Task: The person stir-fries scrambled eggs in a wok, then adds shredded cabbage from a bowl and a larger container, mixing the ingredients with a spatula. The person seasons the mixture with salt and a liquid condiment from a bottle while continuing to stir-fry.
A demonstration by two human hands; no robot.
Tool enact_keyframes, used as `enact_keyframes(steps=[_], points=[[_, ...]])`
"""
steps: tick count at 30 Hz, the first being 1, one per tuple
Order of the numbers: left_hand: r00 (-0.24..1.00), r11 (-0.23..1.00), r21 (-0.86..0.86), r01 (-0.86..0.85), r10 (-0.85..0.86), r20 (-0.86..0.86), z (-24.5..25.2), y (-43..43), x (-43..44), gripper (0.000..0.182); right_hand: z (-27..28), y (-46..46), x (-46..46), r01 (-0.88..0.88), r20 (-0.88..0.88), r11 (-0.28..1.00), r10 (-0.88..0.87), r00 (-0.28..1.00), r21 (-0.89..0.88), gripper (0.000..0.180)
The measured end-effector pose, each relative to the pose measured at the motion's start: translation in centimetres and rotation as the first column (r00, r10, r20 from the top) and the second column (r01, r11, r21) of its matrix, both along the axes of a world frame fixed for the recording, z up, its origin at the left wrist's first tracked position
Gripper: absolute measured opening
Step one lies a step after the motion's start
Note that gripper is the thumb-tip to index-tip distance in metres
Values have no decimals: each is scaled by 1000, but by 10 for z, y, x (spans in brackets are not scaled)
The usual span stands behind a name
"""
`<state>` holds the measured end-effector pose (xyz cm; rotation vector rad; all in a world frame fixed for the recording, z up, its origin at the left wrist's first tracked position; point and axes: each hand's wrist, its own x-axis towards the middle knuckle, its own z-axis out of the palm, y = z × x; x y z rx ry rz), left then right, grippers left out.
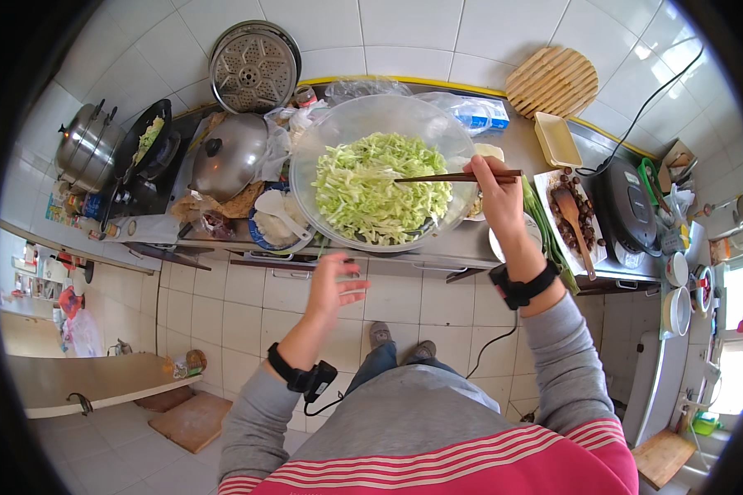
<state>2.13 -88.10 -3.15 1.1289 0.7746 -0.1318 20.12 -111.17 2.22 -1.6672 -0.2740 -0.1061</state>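
A large translucent plastic bowl [384, 111] stands at the front of the counter, holding a heap of shredded cabbage [378, 185]. My right hand [498, 195] grips a pair of dark chopsticks [452, 177] above the bowl's right side, and their tips reach into the cabbage. In front of the bowl's lower left, my left hand [334, 288] hovers in the air with its fingers apart and nothing in it. Left of the bowl, a white rice paddle [280, 210] lies on the cooked rice [272, 228] in a blue-patterned bowl [259, 238].
A lidded pan [230, 158] and a wok [131, 154] on the stove are at left. Right of my right hand lie green onions [545, 232], a tray of brown nuts [585, 223] with a wooden spatula [573, 216], and a black electric cooker [626, 201]. A bamboo rack [551, 81] leans on the wall.
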Motion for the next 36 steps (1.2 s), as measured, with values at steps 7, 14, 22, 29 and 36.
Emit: enact_keyframes(steps=[7,14,22,29,36], points=[[969,926,-302,227,-184,165,45,43,28,88,78,13,-30,-38,8,984,40,999,-171,15],[963,829,-502,246,-149,225,26,45,48,69,92,-4,-62,-40,-28,999,39,999,-24,10],[956,764,-619,181,11,294,41,55,28,61,89,-8,-85,-192,30,976,196,980,-100,14],[811,874,-477,87,216,544,83,112,-21,58,114,55,-108,-395,141,918,397,907,-41,14],[695,893,-422,-156,403,596,98,231,-79,56,133,198,-132,-498,224,866,494,840,-42,9]])
